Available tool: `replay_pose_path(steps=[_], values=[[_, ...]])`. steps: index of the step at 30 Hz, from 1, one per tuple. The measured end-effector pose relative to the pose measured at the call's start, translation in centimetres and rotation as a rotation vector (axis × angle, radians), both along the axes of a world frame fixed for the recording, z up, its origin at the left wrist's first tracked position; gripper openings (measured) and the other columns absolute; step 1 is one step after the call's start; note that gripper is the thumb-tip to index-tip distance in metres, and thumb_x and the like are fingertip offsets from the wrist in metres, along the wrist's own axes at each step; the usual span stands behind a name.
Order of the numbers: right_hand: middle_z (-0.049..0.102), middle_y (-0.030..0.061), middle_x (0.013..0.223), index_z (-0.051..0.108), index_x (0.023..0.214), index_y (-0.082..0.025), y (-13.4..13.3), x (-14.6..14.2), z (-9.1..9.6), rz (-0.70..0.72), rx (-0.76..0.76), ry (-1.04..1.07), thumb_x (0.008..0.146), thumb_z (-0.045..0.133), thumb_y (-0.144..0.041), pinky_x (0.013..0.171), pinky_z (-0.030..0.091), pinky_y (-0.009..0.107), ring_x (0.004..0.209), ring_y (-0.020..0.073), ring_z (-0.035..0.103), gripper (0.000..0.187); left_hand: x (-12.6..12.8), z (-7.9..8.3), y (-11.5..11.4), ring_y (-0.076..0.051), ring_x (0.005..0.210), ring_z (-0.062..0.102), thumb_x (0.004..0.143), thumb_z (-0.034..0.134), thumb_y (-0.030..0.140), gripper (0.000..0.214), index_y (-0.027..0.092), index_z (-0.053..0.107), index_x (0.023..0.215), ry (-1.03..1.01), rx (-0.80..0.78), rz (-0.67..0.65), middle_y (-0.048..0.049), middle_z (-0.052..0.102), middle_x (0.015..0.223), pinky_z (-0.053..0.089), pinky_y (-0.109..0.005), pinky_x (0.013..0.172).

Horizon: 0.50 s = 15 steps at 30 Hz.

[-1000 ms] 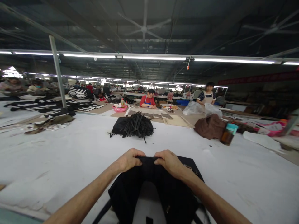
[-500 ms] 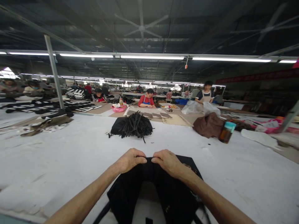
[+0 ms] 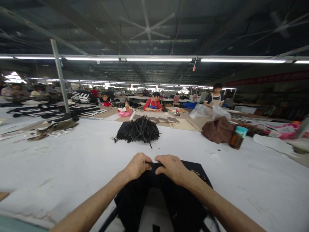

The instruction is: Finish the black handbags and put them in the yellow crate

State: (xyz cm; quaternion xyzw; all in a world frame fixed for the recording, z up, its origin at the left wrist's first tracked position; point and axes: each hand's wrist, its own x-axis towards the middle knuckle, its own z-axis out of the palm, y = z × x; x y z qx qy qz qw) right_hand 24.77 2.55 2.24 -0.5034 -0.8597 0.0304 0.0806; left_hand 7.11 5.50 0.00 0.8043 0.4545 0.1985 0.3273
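Note:
A black bag (image 3: 188,203) of dark cloth stands on the white tabletop just in front of me, with thin straps and small metal fittings on it. My left hand (image 3: 138,166) pinches its far top edge between thumb and fingers. Close beside it, my right hand (image 3: 172,167) grips the same edge, fingers over the far side and thumb on the near side. Only a short stretch of the edge shows between the hands. The bag's lower part runs out of the bottom of the view.
Beyond my hands lies a bundle of black strips (image 3: 143,130). A brown cloth heap (image 3: 217,130) and a teal-lidded jar (image 3: 238,138) stand to the right. Across the table are a pink basket (image 3: 124,112) and a person in red (image 3: 153,103). A post (image 3: 60,77) rises at left.
The thumb and fingers of my right hand have parted a little at the bag's edge. My left hand keeps its pinch. The whole view has shifted slightly.

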Motion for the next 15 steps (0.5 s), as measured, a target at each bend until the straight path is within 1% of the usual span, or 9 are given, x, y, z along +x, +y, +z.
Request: replay_pose_path(steps=[2, 5, 7, 10, 12, 15], values=[[0.063, 0.0017, 0.085, 0.058, 0.091, -0.02, 0.3, 0.1, 0.1, 0.041, -0.077, 0.057, 0.075, 0.056, -0.029, 0.068, 0.033, 0.024, 0.083, 0.0179, 0.053, 0.018, 0.0, 0.1, -0.2, -0.014, 0.062, 0.049, 0.064, 0.046, 0.017, 0.021, 0.015, 0.063, 0.076, 0.06, 0.119, 0.007, 0.0019, 0.056, 0.063, 0.034, -0.023, 0.058], [0.061, 0.0001, 0.079, 0.058, 0.08, -0.018, 0.8, 0.5, -0.2, 0.063, -0.14, 0.147, 0.074, 0.052, -0.022, 0.065, 0.033, 0.022, 0.077, 0.0149, 0.053, 0.009, -0.2, 0.3, -0.9, -0.016, 0.08, 0.052, 0.064, 0.048, 0.013, 0.033, 0.02, 0.054, 0.096, 0.102, 0.372, 0.051, -0.0004, 0.059, 0.088, 0.037, -0.024, 0.07], [0.061, 0.0001, 0.076, 0.057, 0.076, -0.018, 1.1, 0.8, -0.5, 0.039, -0.145, 0.181, 0.075, 0.05, -0.021, 0.062, 0.032, 0.021, 0.072, 0.0136, 0.052, 0.008, -0.2, 0.6, -1.5, -0.017, 0.084, 0.052, 0.066, 0.048, 0.012, 0.03, 0.021, 0.05, 0.095, 0.169, 0.464, 0.052, -0.0008, 0.057, 0.094, 0.037, -0.025, 0.071], [0.06, 0.0003, 0.073, 0.057, 0.073, -0.018, 1.2, 0.9, -0.9, -0.016, -0.13, 0.168, 0.076, 0.049, -0.023, 0.061, 0.031, 0.021, 0.07, 0.0132, 0.051, 0.01, 0.2, 1.2, -2.6, -0.018, 0.08, 0.054, 0.07, 0.043, 0.01, 0.018, 0.02, 0.048, 0.084, 0.347, 0.484, 0.093, -0.0018, 0.056, 0.088, 0.038, -0.026, 0.067], [0.061, 0.0011, 0.075, 0.057, 0.073, -0.018, 1.1, 0.8, -1.0, -0.061, -0.109, 0.131, 0.077, 0.049, -0.024, 0.062, 0.031, 0.022, 0.073, 0.0139, 0.052, 0.011, 0.6, 1.5, -3.3, -0.018, 0.078, 0.054, 0.072, 0.039, 0.008, 0.019, 0.02, 0.046, 0.085, 0.43, 0.487, 0.141, -0.0028, 0.055, 0.088, 0.038, -0.026, 0.064], [0.062, 0.0034, 0.079, 0.058, 0.073, -0.017, 1.1, 0.5, -1.1, -0.118, -0.093, 0.097, 0.078, 0.048, -0.025, 0.065, 0.032, 0.023, 0.078, 0.0155, 0.054, 0.013, 0.8, 1.4, -4.3, -0.017, 0.077, 0.054, 0.071, 0.038, 0.005, 0.023, 0.02, 0.045, 0.086, 0.514, 0.499, 0.145, -0.0029, 0.053, 0.089, 0.037, -0.026, 0.062]])
